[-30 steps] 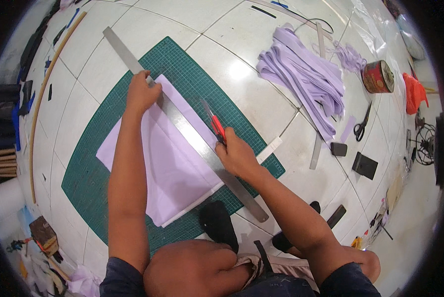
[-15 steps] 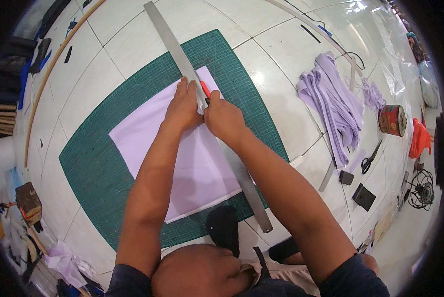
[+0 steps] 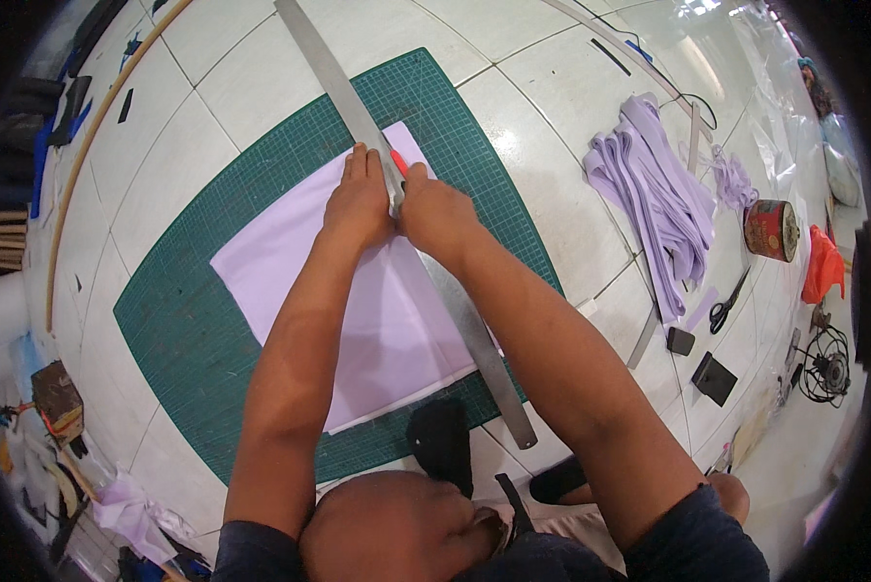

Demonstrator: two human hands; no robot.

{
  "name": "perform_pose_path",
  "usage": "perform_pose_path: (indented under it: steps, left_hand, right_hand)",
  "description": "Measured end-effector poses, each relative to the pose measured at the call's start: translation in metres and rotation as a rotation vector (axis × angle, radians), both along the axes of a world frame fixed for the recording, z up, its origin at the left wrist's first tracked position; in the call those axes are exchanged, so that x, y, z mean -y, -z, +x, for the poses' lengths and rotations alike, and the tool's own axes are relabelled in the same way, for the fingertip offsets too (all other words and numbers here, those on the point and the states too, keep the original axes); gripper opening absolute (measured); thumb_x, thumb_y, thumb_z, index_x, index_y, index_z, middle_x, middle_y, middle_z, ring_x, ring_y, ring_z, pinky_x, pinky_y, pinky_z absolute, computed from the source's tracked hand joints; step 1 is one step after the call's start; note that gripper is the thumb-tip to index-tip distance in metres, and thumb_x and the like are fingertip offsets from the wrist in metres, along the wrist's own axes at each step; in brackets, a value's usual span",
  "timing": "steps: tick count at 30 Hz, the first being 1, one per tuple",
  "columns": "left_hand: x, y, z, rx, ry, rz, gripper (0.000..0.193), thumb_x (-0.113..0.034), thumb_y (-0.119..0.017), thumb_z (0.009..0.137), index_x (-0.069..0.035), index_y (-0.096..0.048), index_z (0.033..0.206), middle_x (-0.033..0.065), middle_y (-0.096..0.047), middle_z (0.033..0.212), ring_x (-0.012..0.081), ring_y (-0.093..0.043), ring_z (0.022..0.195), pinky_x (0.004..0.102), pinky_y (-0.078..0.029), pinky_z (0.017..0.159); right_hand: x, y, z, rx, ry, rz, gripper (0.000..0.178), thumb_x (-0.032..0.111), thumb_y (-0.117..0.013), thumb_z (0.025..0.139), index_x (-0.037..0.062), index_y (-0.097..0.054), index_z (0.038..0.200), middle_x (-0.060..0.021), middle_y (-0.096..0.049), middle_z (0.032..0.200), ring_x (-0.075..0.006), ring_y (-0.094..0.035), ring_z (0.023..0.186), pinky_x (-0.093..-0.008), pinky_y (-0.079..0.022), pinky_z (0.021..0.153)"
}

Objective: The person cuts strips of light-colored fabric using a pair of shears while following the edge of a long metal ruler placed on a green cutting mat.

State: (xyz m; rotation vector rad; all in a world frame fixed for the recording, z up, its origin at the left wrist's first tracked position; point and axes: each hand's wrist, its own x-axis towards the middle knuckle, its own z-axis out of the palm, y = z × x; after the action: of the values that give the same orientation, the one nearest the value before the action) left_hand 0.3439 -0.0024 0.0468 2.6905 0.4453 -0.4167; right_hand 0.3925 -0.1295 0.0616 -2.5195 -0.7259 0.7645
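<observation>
A folded piece of lilac fabric (image 3: 285, 267) lies on a green gridded cutting mat (image 3: 183, 335). Across both runs a long metal ruler (image 3: 330, 78), slanting from the far left toward my right knee. My left hand (image 3: 358, 206) presses flat on the ruler and the fabric beside it, fingers stretched forward. Close against it, my right hand (image 3: 437, 218) is closed around a red-handled cutter (image 3: 399, 162) at the ruler's right edge. The cutter's blade is hidden by the hand. A narrow strip of fabric shows to the right of the ruler.
On the tiled floor to the right are a pile of lilac fabric strips (image 3: 644, 199), a red tin (image 3: 771, 231), black-handled scissors (image 3: 722, 312) and two small dark blocks. My foot (image 3: 440, 432) rests at the mat's near edge. A long curved wooden strip (image 3: 62, 213) lies at left.
The view has shifted slightly. My right hand has the cutter a little farther up along the ruler's edge; the left hand stays pressed in place.
</observation>
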Motion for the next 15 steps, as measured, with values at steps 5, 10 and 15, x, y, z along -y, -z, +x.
perform_pose_path:
  steps: [5, 10, 15]
  left_hand:
    - [-0.003, -0.015, -0.002, -0.080, -0.022, -0.008, 0.126, -0.029, -0.096, 0.056, 0.005, -0.022, 0.152, 0.0256, -0.018, 0.162, 0.0370, -0.023, 0.150, 0.0418, -0.037, 0.117]
    - [0.002, -0.017, 0.006, -0.092, -0.019, -0.014, 0.126, -0.032, -0.096, 0.057, 0.005, -0.021, 0.153, 0.0237, -0.017, 0.163, 0.0348, -0.022, 0.151, 0.0414, -0.037, 0.117]
    - [-0.010, -0.010, 0.000, -0.057, 0.014, 0.010, 0.116, -0.043, -0.089, 0.064, 0.005, -0.028, 0.151, 0.0240, -0.019, 0.163, 0.0358, -0.025, 0.150, 0.0413, -0.037, 0.116]
  right_hand:
    - [0.040, -0.012, -0.026, -0.117, 0.013, -0.040, 0.020, 0.013, -0.051, 0.095, -0.0005, -0.046, 0.108, -0.0255, -0.070, 0.095, -0.0425, -0.070, 0.091, -0.0527, -0.053, 0.082]
    - [0.064, -0.025, -0.032, -0.094, -0.019, -0.124, 0.019, 0.014, -0.046, 0.098, -0.0009, -0.045, 0.110, -0.0264, -0.070, 0.094, -0.0449, -0.069, 0.090, -0.0562, -0.051, 0.081]
    - [0.110, -0.060, -0.052, -0.142, 0.153, -0.010, 0.021, 0.018, -0.050, 0.098, 0.0006, -0.043, 0.108, -0.0276, -0.066, 0.089, -0.0464, -0.066, 0.082, -0.0557, -0.049, 0.076]
